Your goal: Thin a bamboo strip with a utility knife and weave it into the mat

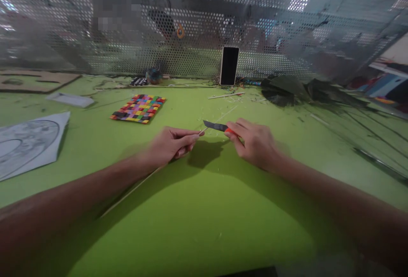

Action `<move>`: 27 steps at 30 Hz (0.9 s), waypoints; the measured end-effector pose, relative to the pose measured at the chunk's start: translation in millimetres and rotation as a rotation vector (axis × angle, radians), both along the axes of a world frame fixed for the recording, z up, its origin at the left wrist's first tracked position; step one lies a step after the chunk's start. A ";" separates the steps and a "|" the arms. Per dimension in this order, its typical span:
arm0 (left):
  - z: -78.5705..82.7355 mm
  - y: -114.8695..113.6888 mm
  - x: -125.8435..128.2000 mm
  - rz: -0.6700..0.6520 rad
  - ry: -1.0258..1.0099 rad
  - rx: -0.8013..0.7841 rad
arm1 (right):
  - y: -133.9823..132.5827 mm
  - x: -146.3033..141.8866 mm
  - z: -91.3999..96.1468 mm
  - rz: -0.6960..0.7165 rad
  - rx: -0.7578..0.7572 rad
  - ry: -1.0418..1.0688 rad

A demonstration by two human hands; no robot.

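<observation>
Some paring looks done, with pale curled shavings point(218, 134) in front of the upright dark-screened phone point(229, 66), but we cannot tell what remains: nearer us than the phone, our left hand point(170, 145) pinches a thin pale wooden stick point(134, 190), our right hand point(256, 143) curls its fingers round a dark-bladed, red-handled knife point(216, 125) near the stick's end.

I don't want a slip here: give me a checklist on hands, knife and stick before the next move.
1. Left hand, grip closed on the thin stick: ok.
2. Right hand, grip closed on the knife by its red handle: ok.
3. Left fingertips well away from the blade: not ok, they look close.
4. Blade touching stick: cannot tell.
5. Woven piece clear of both hands: ok.
</observation>
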State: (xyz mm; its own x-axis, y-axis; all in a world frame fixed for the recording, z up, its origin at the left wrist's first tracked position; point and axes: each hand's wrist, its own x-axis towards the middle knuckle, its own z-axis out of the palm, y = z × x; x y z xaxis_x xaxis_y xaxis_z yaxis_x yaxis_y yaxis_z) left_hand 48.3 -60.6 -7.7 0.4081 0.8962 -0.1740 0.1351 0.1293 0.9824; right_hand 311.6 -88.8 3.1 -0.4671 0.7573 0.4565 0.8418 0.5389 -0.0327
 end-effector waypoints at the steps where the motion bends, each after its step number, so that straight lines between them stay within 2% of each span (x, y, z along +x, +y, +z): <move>1: -0.8 0.3 -0.6 0.000 -0.003 0.000 | 1.3 1.7 0.3 -0.003 0.005 -0.004; 8: -2.6 -0.1 -3.0 0.000 0.037 -0.009 | 18.4 21.0 0.4 -0.097 0.039 0.047; 14: 4.8 -4.1 0.4 -0.023 0.065 0.018 | 10.0 9.9 -1.6 -0.017 -0.033 0.049; 20: 4.7 -7.1 0.8 0.000 0.067 0.025 | 12.3 14.4 2.0 -0.107 0.009 0.038; 24: 1.3 -6.5 0.3 0.011 0.068 0.044 | 7.2 7.1 1.7 -0.023 -0.075 0.034; 27: 1.0 -4.3 1.2 0.031 0.071 0.035 | 2.0 1.5 0.8 -0.013 -0.054 0.011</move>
State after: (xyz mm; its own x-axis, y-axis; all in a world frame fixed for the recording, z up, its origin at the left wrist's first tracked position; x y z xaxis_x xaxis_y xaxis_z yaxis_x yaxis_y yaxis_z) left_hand 49.5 -64.9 -6.8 0.3681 0.9141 -0.1702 0.2008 0.1006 0.9745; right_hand 313.1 -86.8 3.9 -0.4521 0.7871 0.4196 0.8483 0.5248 -0.0705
